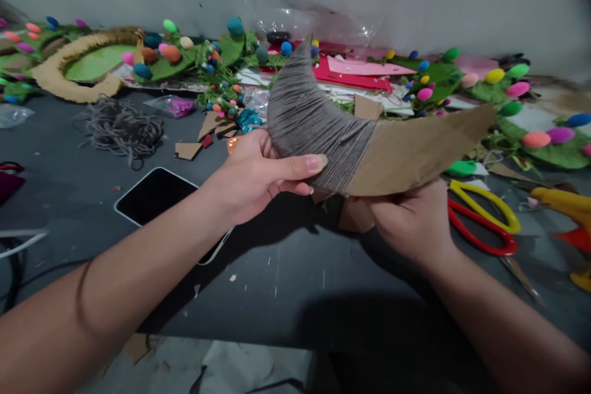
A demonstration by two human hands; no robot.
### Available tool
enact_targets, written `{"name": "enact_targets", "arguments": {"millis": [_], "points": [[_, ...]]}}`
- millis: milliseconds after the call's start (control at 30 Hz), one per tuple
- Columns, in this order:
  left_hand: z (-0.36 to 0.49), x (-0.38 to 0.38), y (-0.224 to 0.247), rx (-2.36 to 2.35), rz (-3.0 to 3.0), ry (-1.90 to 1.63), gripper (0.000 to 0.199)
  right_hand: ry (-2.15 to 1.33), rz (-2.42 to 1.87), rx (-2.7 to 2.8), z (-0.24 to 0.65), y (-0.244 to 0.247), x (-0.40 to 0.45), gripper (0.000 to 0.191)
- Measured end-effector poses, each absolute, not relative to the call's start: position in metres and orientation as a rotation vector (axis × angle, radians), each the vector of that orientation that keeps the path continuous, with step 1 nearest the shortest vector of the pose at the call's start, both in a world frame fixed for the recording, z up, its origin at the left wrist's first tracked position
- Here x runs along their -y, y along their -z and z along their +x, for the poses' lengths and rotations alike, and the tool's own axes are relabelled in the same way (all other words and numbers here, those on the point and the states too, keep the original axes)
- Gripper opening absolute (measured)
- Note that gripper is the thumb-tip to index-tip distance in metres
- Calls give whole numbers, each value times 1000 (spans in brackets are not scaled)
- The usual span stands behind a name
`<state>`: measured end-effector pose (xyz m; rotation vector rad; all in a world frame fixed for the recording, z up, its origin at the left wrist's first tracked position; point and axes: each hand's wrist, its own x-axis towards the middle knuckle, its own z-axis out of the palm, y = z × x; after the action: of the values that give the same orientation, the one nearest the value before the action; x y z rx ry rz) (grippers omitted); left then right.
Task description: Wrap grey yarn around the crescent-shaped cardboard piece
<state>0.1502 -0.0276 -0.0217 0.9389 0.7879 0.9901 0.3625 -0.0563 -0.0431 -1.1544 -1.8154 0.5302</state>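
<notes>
A cardboard crescent (415,151) is held up over the dark table, its horns pointing upward. Grey yarn (314,117) is wound closely around its left half, while the right half is bare brown cardboard. My left hand (272,172) grips the yarn-covered lower edge, thumb lying across the front. Beneath the bare part, my right hand (415,218) supports the crescent from below and behind; most of its fingers are hidden by the cardboard. A loose tangle of grey yarn (124,126) lies on the table to the left.
Under my left forearm lies a phone (154,197). Scissors with red and yellow handles (482,240) and a yellow glue gun (563,203) are at right. Along the wall are a wrapped tan crescent (50,74), green leaves with colourful balls (170,52), and red and pink sheets (360,74).
</notes>
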Motion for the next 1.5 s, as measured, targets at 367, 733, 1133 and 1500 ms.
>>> {"name": "enact_targets", "arguments": {"millis": [367, 733, 1133, 1500], "points": [[159, 35, 19, -1017, 888, -1154, 21, -438, -1134, 2074, 352, 38, 65, 13], [156, 35, 28, -1037, 1126, -1224, 19, -312, -1136, 2169, 358, 35, 62, 14], [151, 34, 18, -1179, 1551, -886, 19, 178, -1084, 2397, 394, 22, 46, 12], [141, 27, 17, -1037, 1471, -770, 16, 59, -1138, 2191, 403, 15, 36, 10]]}}
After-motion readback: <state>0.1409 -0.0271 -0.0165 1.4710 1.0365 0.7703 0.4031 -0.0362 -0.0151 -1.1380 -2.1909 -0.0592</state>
